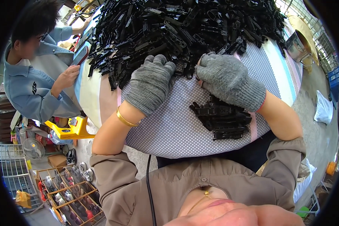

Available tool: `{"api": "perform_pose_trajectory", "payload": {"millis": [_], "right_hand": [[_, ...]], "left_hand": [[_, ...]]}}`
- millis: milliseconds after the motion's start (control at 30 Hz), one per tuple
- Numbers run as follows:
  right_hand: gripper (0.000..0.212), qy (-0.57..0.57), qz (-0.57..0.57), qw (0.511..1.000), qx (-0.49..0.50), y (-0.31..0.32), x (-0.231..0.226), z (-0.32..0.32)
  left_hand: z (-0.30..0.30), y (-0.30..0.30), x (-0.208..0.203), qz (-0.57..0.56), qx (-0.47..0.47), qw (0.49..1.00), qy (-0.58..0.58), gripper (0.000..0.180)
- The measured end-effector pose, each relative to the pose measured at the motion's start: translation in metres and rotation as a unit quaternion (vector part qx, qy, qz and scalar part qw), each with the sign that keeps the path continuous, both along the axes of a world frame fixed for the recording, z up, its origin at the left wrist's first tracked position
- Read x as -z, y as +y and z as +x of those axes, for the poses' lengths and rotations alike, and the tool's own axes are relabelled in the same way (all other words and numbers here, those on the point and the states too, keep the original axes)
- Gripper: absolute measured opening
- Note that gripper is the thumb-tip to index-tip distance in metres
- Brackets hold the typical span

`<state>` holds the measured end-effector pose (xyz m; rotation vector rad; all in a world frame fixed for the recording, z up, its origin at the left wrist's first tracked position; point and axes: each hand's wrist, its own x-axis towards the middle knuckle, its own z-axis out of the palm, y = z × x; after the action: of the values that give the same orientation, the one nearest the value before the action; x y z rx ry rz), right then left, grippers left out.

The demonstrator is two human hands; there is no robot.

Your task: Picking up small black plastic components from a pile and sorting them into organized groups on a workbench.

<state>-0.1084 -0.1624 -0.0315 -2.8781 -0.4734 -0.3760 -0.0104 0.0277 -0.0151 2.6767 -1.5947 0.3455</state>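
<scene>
A large heap of narrow black plastic parts (165,28) covers the far half of a cloth-covered table (165,128). At its near edge, my left hand (151,83), in a grey knitted glove, has its fingers curled against the parts. My right hand (228,79), gloved in grey too, is closed beside it, thumb tucked under. Black pieces show in the gap between the hands; what either one grips is hidden. Just below my right hand lies a smaller group of similar black parts (224,118), set roughly side by side.
A person in a blue jacket (37,86) sits at the table's left, holding a phone (80,55). A metal can (298,46) stands by the right edge. Beside the table are a yellow stool (73,130) and a white bag (323,107) on the floor.
</scene>
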Motion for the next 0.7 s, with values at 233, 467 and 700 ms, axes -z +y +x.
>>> {"api": "perform_pose_trajectory", "payload": {"millis": [233, 467, 700], "right_hand": [[0.017, 0.114, 0.162, 0.980, 0.020, -0.003, -0.008, 0.000], [0.019, 0.088, 0.060, 0.994, 0.026, 0.005, -0.013, -0.013], [0.018, 0.157, 0.417, 0.892, 0.077, -0.007, -0.021, 0.000]], "left_hand": [[0.009, 0.005, -0.005, -0.121, 0.025, 0.992, -0.019, 0.019], [-0.009, 0.003, -0.023, -0.321, -0.040, 0.769, 0.551, 0.019], [-0.004, 0.005, -0.013, -0.275, -0.049, 0.674, 0.684, 0.034]]}}
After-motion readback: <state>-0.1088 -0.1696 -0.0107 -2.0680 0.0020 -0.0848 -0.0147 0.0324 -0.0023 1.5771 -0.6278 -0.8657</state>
